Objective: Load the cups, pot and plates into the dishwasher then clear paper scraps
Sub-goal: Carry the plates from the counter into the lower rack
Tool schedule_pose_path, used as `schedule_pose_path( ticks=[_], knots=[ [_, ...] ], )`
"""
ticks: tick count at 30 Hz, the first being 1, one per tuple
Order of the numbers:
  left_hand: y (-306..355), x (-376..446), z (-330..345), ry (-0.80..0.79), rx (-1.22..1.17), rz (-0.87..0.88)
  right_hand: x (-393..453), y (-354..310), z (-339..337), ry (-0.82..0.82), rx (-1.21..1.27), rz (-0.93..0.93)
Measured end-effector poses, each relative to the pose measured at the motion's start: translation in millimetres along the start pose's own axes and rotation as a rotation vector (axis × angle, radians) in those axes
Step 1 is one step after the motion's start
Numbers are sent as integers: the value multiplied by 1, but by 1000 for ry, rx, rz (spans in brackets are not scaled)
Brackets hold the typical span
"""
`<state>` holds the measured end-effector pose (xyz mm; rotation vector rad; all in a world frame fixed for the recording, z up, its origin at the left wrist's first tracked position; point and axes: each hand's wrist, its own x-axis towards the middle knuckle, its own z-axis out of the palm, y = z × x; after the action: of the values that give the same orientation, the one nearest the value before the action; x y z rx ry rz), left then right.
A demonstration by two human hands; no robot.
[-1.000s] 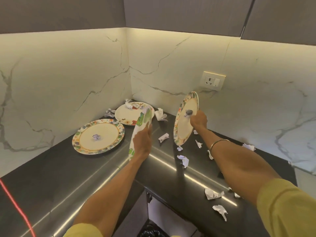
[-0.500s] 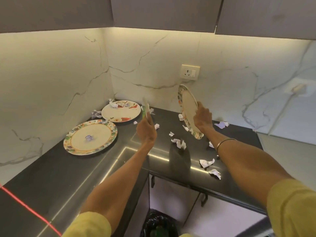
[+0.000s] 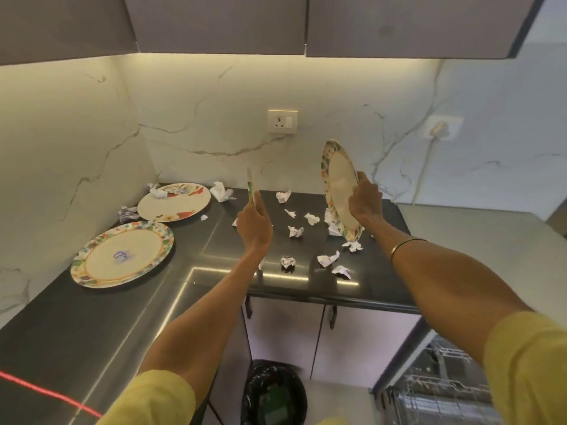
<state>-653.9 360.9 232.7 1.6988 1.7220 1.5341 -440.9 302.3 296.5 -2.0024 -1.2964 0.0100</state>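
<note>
My left hand [image 3: 254,223] grips a floral plate [image 3: 250,187] held upright and seen edge-on above the dark counter [image 3: 92,326]. My right hand [image 3: 365,200] grips a second floral plate [image 3: 337,182], tilted on edge with its face toward the left. Two more plates lie flat at the counter's left: a near plate [image 3: 122,254] with a paper scrap in its middle and a far plate [image 3: 174,201] with scraps on it. Several crumpled paper scraps [image 3: 296,231] lie scattered on the counter between and below my hands.
An open dishwasher rack [image 3: 441,381] shows at the lower right. A black-lined bin [image 3: 274,391] stands on the floor below the counter corner. A wall socket [image 3: 283,121] sits on the marble backsplash; upper cabinets [image 3: 221,23] hang overhead.
Both hands have carried their plates rightward and up from the counter. The view has swung right and back, bringing the bin and the dishwasher rack into sight.
</note>
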Motion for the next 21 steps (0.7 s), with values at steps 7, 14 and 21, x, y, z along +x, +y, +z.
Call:
schedule_pose_path(
  ticks=[7,14,21],
  knots=[
    [49,-64,-4,-38,-83,95,-59,55,-67,77,12,90],
    [95,-164,-24,-101,-111,87,-137,109,-124,76,29,212],
    [115,-247,-28,-286,-146,140,-211,147,-165,73,-9,282]
  ],
)
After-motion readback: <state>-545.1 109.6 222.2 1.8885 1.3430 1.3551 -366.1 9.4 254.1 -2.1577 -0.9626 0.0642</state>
